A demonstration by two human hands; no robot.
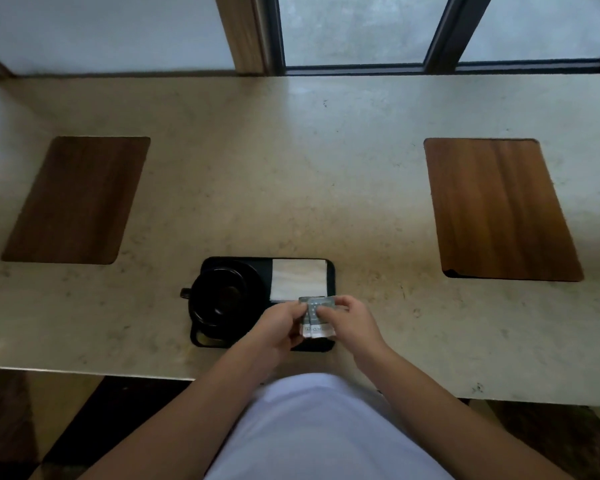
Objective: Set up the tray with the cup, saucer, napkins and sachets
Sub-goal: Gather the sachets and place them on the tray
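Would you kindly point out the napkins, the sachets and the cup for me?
napkins (298, 279), head view, middle of the top napkin.
sachets (317, 320), head view, middle of the held bundle.
cup (219, 299), head view, dark inside.

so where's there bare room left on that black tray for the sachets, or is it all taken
The black rectangular tray is crowded: black cup on its black saucer fills the left, white folded napkins the far right. The near right corner, below the napkins, looks free, where left hand and right hand hold the grey paper sachets.

Grey sachets (317, 317) above black tray (330, 271)
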